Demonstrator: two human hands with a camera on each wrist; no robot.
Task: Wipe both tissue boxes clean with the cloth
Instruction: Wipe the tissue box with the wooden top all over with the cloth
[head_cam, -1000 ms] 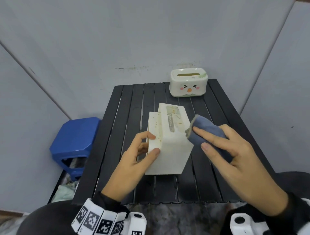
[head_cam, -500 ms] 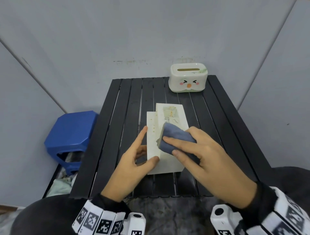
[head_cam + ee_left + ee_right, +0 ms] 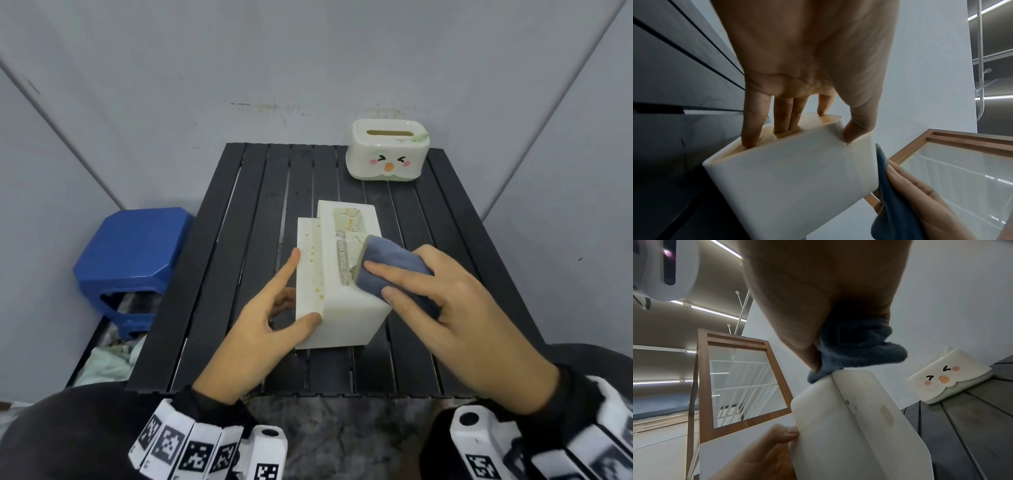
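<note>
Head view: cloth on the near tissue box

White tissue box [image 3: 337, 294], speckled with stains, lies mid-bench [image 3: 239, 240]. Right hand [image 3: 455, 308] clutches the blue cloth [image 3: 390, 263], pressing it on the box's top. Left hand [image 3: 260, 325] grips the box's left side. Face-printed tissue box [image 3: 387, 150] sits at the far edge; blue stool [image 3: 130, 253] left.

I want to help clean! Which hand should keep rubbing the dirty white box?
The right hand: it already holds the blue cloth on the white box, while the left hand steadies it.
</note>
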